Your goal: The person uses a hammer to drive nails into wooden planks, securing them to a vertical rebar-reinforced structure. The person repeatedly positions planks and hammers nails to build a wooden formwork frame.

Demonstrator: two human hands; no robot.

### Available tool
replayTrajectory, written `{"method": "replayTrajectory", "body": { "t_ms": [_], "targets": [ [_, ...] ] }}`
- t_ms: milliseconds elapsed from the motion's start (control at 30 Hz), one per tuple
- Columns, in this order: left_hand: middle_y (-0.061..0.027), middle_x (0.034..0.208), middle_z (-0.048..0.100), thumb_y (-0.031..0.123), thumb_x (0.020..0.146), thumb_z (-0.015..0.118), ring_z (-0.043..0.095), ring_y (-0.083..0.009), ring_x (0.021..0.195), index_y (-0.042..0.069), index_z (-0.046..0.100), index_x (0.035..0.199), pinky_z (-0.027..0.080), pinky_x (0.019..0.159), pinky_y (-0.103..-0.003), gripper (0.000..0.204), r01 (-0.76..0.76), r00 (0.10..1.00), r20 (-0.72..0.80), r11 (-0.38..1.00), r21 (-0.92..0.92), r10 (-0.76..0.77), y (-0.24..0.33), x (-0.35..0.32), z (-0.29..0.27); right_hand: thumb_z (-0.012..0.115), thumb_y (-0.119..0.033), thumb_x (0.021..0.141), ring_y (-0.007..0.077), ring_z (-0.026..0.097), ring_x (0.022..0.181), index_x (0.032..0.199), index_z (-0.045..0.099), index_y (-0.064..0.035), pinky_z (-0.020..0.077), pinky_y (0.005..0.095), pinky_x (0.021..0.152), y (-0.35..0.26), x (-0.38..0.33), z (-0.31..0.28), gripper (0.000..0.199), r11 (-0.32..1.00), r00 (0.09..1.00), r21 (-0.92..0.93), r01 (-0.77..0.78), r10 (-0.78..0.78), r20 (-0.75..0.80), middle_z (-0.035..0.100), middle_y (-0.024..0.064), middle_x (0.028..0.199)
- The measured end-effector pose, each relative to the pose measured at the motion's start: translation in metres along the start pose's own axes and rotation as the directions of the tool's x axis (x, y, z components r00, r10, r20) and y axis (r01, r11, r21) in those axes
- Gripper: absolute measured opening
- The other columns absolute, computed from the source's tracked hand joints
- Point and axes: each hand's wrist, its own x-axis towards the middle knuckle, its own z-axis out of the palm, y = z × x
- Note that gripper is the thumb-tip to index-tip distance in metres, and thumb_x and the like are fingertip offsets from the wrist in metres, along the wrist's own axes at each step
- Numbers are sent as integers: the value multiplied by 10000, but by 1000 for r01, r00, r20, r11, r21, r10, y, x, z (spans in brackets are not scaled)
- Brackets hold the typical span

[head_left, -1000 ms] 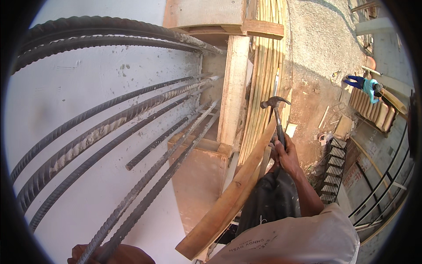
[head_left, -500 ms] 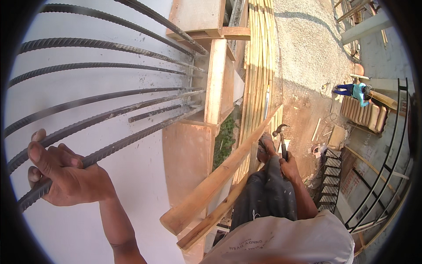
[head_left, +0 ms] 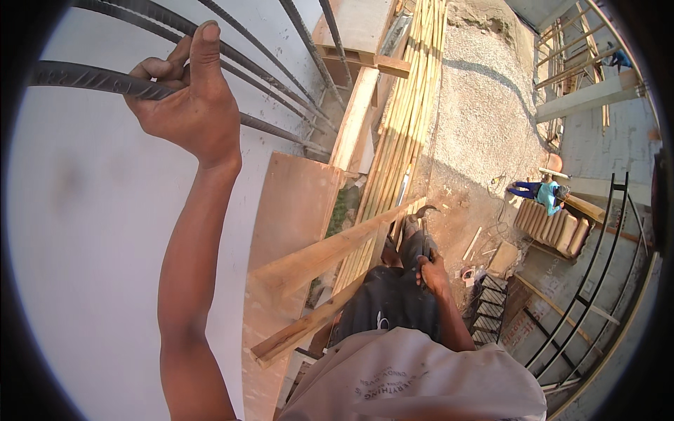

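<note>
My left hand [head_left: 203, 105] is raised at the upper left, its fingers curled around a dark ribbed steel rebar [head_left: 84, 78] and its thumb pointing up. The bar passes through the grip toward the plywood formwork [head_left: 298, 196]. Other rebars [head_left: 298, 45] stick out close beside that hand, above and behind it. Lower down, near my legs, my right hand [head_left: 434, 272] is closed on the handle of a claw hammer [head_left: 425, 210]. The hammer's head points away from me, next to my feet.
Two timber beams [head_left: 330, 249] slant beneath me beside the white wall [head_left: 91, 281]. Far below lie long bamboo poles [head_left: 397, 119], gravel [head_left: 484, 84] and a black metal frame [head_left: 489, 305]. Another person [head_left: 544, 193] is by a stack of tan sacks [head_left: 553, 231].
My view has shifted. My left hand has gone from the lower left to the upper left, now farther along among the rebars. My right hand still holds the hammer.
</note>
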Motion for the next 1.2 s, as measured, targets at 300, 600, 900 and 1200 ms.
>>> {"method": "replayTrajectory", "body": {
  "t_ms": [300, 600, 900, 1200],
  "targets": [
    [-160, 806, 703, 120, 845, 768, 664, -119, 658, 52, 392, 958, 557, 651, -197, 399, 186, 980, 66, 982, 10, -187, 20, 4, 1, 544, -134, 913, 139, 502, 433, 1053, 511, 17, 429, 297, 356, -1, -4, -5, 208, 998, 995, -61, 13, -8, 96, 509, 47, 641],
    [-161, 956, 626, 143, 935, 638, 624, -187, 818, 16, 541, 902, 539, 697, -323, 162, 196, 761, 585, 959, 206, -281, 4, -111, -94, 547, -122, 907, 157, 499, 415, 1045, 512, 23, 428, 312, 340, 14, 35, -16, 204, 998, 997, -2, -70, 70, 9, 501, 55, 624],
    [-249, 1480, 337, 432, 836, 703, 336, -465, 1350, 16, 371, 1441, 294, 1101, -570, 806, -96, 76, 912, 908, 408, -402, -94, -251, -113, 539, -126, 913, 147, 490, 418, 1041, 507, 0, 432, 307, 362, 12, 82, -8, 182, 987, 988, -60, -147, 149, 29, 485, 40, 598],
    [-279, 1411, 432, 398, 878, 647, 412, -453, 1296, -32, 412, 1409, 303, 1078, -552, 723, -100, 163, 944, 947, 306, -288, -119, -277, -128, 550, -170, 931, 134, 493, 426, 1159, 500, 17, 427, 299, 362, 7, 105, 27, 299, 983, 982, -13, -181, 181, 44, 492, 34, 606]
  ]
}}
